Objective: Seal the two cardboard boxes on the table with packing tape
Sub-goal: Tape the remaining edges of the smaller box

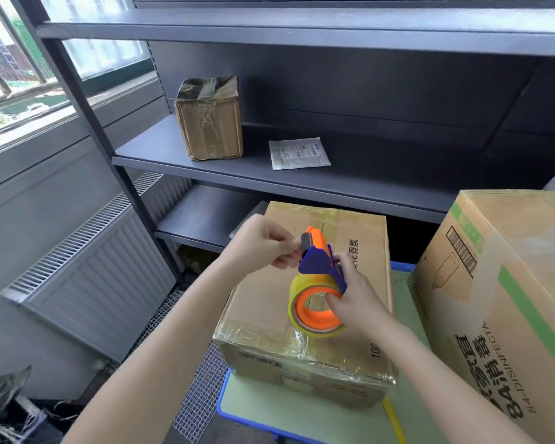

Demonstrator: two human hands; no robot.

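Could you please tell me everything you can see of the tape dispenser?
The tape dispenser looks plastic: a blue frame, an orange hub and an orange head with a grey part at its tip. It carries a roll of yellowish clear tape. It is held tilted, head up, over the smaller box. The right hand grips the roll with fingers inside the hub; the left hand pinches at the head.

Daylight comes from the window (103,56) up and left of the left hand (263,245), and we find its panes washed almost white. The left hand, right hand (358,302) and tape dispenser (314,283) they hold are sharp, evenly lit. Glare crinkles over the taped box (263,322) under them. Beyond the hands the shelving (334,177) is dim; lines bow at the frame's edges.
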